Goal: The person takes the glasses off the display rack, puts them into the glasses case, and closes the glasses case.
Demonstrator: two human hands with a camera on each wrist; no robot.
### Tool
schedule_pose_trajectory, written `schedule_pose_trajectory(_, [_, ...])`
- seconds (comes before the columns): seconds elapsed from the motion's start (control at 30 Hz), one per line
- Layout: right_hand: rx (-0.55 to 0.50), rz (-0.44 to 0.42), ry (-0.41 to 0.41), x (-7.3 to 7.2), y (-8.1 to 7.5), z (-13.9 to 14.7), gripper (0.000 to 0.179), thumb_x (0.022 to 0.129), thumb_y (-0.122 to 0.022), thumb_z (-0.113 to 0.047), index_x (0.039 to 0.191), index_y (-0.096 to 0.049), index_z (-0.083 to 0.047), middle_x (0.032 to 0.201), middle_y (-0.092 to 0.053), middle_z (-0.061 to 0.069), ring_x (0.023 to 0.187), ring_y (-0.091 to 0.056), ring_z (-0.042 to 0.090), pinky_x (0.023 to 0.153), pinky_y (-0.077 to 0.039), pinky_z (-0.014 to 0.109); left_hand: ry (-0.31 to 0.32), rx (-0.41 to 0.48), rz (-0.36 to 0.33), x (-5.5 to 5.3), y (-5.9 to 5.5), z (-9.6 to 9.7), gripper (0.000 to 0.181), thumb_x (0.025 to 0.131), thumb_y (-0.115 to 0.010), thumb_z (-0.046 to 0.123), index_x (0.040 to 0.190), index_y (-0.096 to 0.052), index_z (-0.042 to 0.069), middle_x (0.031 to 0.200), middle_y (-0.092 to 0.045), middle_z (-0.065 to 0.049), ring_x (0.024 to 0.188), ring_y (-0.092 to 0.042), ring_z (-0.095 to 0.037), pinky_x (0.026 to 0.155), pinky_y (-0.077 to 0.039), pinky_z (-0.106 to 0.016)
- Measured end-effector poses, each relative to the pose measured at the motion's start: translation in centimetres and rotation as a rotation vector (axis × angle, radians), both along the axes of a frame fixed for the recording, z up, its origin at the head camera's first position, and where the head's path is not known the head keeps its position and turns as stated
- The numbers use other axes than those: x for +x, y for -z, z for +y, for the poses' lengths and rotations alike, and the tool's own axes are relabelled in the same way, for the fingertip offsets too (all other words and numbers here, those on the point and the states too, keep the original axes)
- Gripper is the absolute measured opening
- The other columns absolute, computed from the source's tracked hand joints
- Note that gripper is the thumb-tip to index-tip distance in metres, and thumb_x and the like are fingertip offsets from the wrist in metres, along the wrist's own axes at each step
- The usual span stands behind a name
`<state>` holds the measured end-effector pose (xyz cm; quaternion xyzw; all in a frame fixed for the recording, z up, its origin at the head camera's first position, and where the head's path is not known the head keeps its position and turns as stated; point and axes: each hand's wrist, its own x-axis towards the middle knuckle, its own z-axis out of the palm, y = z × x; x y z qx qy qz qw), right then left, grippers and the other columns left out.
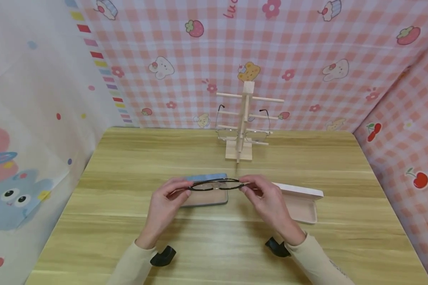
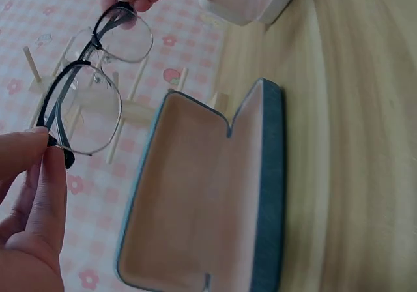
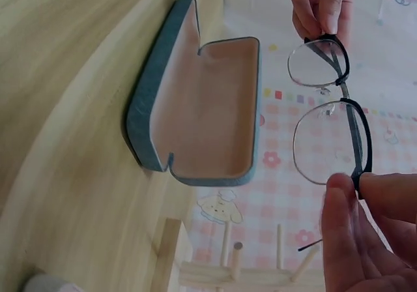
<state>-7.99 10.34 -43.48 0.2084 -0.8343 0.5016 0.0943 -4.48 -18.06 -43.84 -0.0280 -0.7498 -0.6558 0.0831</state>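
Note:
A pair of black half-rim glasses [image 1: 216,185] is held level above the table between both hands, its temples folded behind the lenses. My left hand [image 1: 167,200] pinches one end of the frame between thumb and fingers. At the other end my right hand [image 1: 269,202] pinches the opposite corner. Just behind and below the glasses lies an open blue-green glasses case [image 2: 277,194] with a pinkish lining; in the right wrist view the same case [image 3: 146,113] appears with nothing inside.
A wooden glasses stand [image 1: 248,89] at the back of the table carries one thin-framed pair of glasses [image 1: 258,135]. Right of my right hand lies an open white glasses case [image 1: 303,190]. Patterned cloth [image 1: 185,55] hangs behind the wooden table [image 1: 157,150].

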Motion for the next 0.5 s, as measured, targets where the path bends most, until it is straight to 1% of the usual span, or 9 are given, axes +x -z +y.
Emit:
schedule_pose_trajectory(0.13, [0.012, -0.027, 0.006, 0.0, 0.5, -0.7, 0.020, 0.092, -0.076, 0.001, 0.110, -0.075, -0.006, 0.103, -0.075, 0.003, 0.090, -0.071, 0.017, 0.078, -0.062, 0.030, -0.027, 0.002, -0.001, 0.4, 0.6, -0.8, 0.019, 0.089, -0.075, -0.008, 0.108, -0.076, -0.006, 0.117, -0.069, -0.020, 0.106, -0.067, -0.010, 0.095, -0.057, -0.025])
schedule_pose_trajectory(0.3, [0.022, -0.041, 0.006, 0.1, 1.1, -1.7, 0.015, 0.093, -0.076, -0.002, 0.107, -0.074, -0.006, 0.102, -0.076, 0.003, 0.091, -0.071, 0.017, 0.081, -0.062, 0.033, -0.068, -0.010, -0.059, 0.8, 1.1, -1.6, 0.017, 0.090, -0.077, -0.004, 0.107, -0.076, -0.004, 0.114, -0.072, -0.019, 0.102, -0.070, -0.012, 0.090, -0.058, -0.023])
schedule_pose_trajectory(0.4, [-0.001, -0.064, 0.000, 0.1, 1.5, -2.2, 0.012, 0.093, -0.075, -0.002, 0.105, -0.074, -0.005, 0.101, -0.076, 0.004, 0.091, -0.072, 0.018, 0.082, -0.062, 0.034, -0.088, -0.012, -0.093, 0.9, 1.3, -2.0, 0.017, 0.090, -0.077, -0.003, 0.107, -0.076, -0.004, 0.114, -0.072, -0.019, 0.101, -0.070, -0.012, 0.088, -0.059, -0.023])
schedule_pose_trajectory(0.5, [-0.028, -0.107, -0.002, 0.0, 2.0, -2.7, 0.011, 0.093, -0.075, -0.001, 0.104, -0.073, -0.003, 0.100, -0.076, 0.006, 0.090, -0.073, 0.019, 0.082, -0.062, 0.032, -0.102, -0.008, -0.114, 0.9, 1.5, -2.3, 0.017, 0.090, -0.077, -0.003, 0.107, -0.075, -0.007, 0.114, -0.071, -0.022, 0.098, -0.070, -0.011, 0.085, -0.060, -0.022])
